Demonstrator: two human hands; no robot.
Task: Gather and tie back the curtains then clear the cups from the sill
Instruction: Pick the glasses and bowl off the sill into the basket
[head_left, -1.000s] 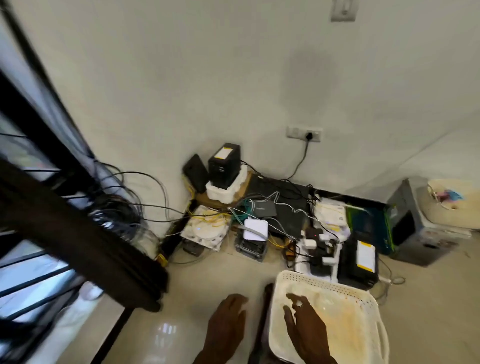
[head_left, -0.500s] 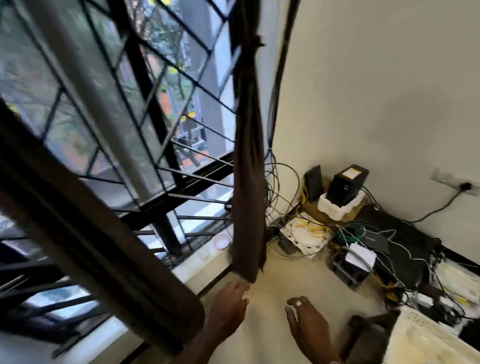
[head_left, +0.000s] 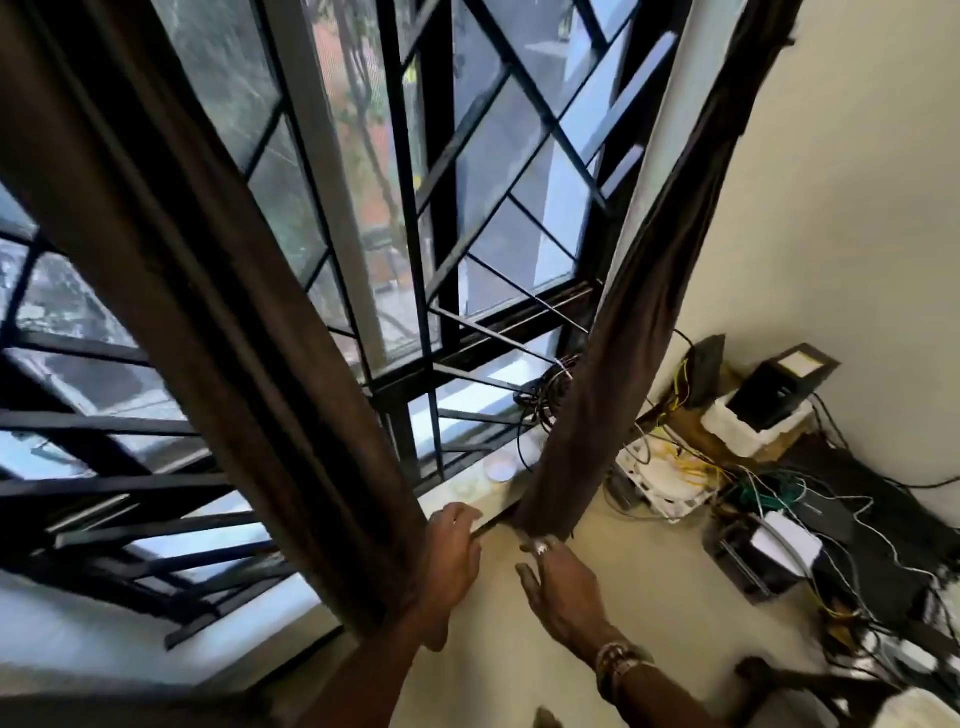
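Observation:
Two dark brown curtains hang gathered before a barred window. The left curtain runs diagonally down to my left forearm. The right curtain hangs by the wall, its lower end just above my right hand. That hand is stretched flat with a ring on one finger, fingertips close to the curtain's hem. My left hand reaches to the sill, fingers loosely bent over its edge, holding nothing. A white cup and a clear cup stand on the sill between the curtains.
Black window bars stand behind the sill. A bundle of cables sits at the sill's right end. Routers, boxes and tangled wires cover the floor by the wall. A dark stool leg and white basket are at bottom right.
My view has swung left from the floor electronics and the basket to the window. Both hands have moved forward, the left to the sill edge, the right to the right curtain's hem.

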